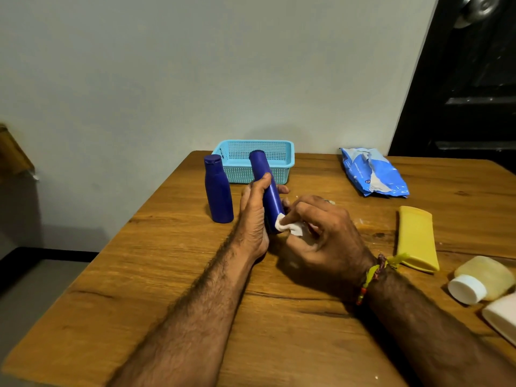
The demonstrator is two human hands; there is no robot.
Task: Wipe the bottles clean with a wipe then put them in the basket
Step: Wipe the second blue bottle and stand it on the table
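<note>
My left hand (252,216) grips a dark blue bottle (264,177), tilted with its base pointing up and away. My right hand (321,236) pinches a white wipe (290,227) and presses it against the bottle's lower end. A second dark blue bottle (218,188) stands upright on the table to the left. Behind both sits the light blue mesh basket (279,163), near the wall; nothing shows inside it.
A blue wipes pack (372,173) lies at the back right of the wooden table (167,275). A yellow tube (417,237), a pale yellow bottle with a white cap (483,279) and a pinkish-white bottle (502,317) lie at the right edge. A dark door stands at far right.
</note>
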